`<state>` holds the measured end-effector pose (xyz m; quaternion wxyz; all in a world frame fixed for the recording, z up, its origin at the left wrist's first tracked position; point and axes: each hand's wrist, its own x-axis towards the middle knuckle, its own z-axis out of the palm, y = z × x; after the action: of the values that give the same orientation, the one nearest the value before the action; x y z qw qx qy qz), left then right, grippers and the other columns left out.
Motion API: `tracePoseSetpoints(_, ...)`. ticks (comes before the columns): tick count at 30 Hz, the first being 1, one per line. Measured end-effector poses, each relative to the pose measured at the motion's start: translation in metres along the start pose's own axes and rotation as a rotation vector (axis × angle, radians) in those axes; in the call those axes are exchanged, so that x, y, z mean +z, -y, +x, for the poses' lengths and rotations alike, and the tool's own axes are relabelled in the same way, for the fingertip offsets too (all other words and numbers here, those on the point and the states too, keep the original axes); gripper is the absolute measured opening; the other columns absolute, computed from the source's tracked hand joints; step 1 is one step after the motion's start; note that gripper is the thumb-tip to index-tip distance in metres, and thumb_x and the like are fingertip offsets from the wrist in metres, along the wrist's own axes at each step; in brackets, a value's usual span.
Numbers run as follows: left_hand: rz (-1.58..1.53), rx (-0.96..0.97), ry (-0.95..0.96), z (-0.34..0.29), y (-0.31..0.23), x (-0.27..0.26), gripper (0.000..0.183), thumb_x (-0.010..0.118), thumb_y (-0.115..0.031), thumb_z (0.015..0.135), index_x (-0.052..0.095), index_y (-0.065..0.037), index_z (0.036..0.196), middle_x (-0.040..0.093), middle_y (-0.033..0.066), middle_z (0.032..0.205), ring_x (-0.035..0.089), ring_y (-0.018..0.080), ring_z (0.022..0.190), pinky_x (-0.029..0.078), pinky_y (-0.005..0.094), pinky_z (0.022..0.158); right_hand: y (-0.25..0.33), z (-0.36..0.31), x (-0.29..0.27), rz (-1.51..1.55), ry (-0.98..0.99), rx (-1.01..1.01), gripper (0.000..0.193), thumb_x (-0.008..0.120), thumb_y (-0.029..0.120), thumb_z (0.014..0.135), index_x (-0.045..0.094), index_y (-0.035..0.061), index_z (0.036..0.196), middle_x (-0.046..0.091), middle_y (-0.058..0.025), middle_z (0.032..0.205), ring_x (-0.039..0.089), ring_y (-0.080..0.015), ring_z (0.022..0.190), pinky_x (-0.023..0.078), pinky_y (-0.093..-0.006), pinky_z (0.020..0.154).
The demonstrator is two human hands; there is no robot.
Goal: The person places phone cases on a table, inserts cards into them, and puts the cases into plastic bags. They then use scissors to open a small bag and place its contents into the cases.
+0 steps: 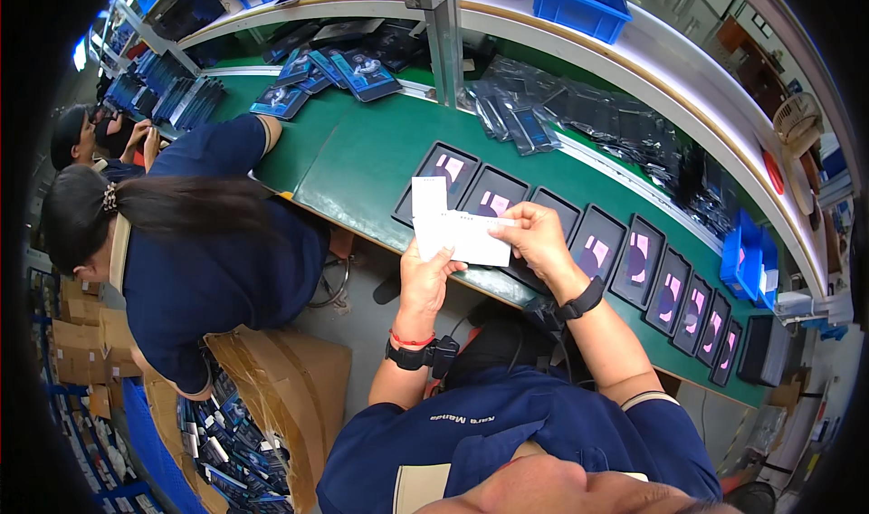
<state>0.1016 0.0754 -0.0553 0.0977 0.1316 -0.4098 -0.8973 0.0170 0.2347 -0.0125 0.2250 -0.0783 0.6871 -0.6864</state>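
Where the head view looks down on the near edge of the green bench [353, 166], white paper [480, 241] is held up between both hands, above the edge and in front of the row of trays. It shows as an upright strip at left and a wider piece at right; whether the two are joined cannot be told. The left hand [425, 279] is closed on the lower left part, thumb on the near face, with the other fingers mostly hidden behind. The right hand [536, 241] has the wider piece pinched near its upper right corner between thumb and forefinger, the remaining fingers curled. Each wrist carries a black band; the left also bears a red cord [412, 340].

Shallow black trays [639, 256] lie side by side along the bench, curving away to the right; those in clear sight show pink patches and a dark rounded area inside. A stack of black trays [765, 356] stands beyond the row's right end, near a blue bin [741, 259]. Dark packages in clear wrapping [525, 120] are heaped behind the trays. Blue printed packs [364, 72] lie at the far left of the bench. A co-worker [213, 270] at left bends over an open carton [312, 387] filled with small dark and blue pieces.
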Motion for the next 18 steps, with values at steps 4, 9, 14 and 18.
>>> tracePoseSetpoints(4, 0.022, 0.091, -0.078, 0.002, -0.004, -0.002, 0.025, 0.057, 0.001, 0.083, 0.051, 0.001, 0.107, 0.062, 0.0118, 0.095, 0.063, 0.0189, 0.076, 0.054, 0.0276, 0.057, 0.002, 0.012, -0.012, -0.139, -0.237, 0.011, 0.015, 0.068, 0.004, 0.075, 0.060, -0.0039, 0.085, 0.060, -0.0047, 0.061, 0.052, -0.0082, 0.048, 0.041, -0.0218, 0.038)
tracePoseSetpoints(9, 0.092, 0.096, -0.056, 0.000, 0.003, 0.006, 0.025, 0.058, 0.001, 0.082, 0.052, 0.001, 0.107, 0.062, 0.0108, 0.094, 0.062, 0.0180, 0.075, 0.052, 0.0277, 0.057, 0.006, 0.003, -0.006, -0.760, -0.430, -0.477, 0.021, 0.066, 0.006, 0.077, 0.063, -0.0056, 0.094, 0.065, -0.0086, 0.076, 0.062, -0.0146, 0.069, 0.049, -0.0260, 0.064)
tracePoseSetpoints(14, 0.087, 0.064, 0.085, -0.002, 0.019, 0.020, 0.024, 0.057, 0.000, 0.084, 0.052, 0.000, 0.107, 0.061, 0.0105, 0.097, 0.061, 0.0181, 0.078, 0.050, 0.0288, 0.058, 0.000, -0.012, -0.014, 0.032, 0.034, -0.009, 0.014, 0.064, 0.002, 0.078, 0.064, -0.0050, 0.090, 0.065, -0.0089, 0.080, 0.060, -0.0104, 0.073, 0.048, -0.0227, 0.066)
tracePoseSetpoints(18, -0.111, -0.068, 0.082, -0.002, 0.016, 0.031, 0.024, 0.052, -0.001, 0.088, 0.050, 0.001, 0.111, 0.060, 0.0110, 0.102, 0.061, 0.0194, 0.086, 0.051, 0.0316, 0.066, -0.016, -0.019, -0.048, -0.154, -0.219, -0.113, 0.008, 0.064, 0.001, 0.076, 0.064, -0.0041, 0.082, 0.065, -0.0078, 0.073, 0.059, -0.0096, 0.064, 0.048, -0.0232, 0.059)
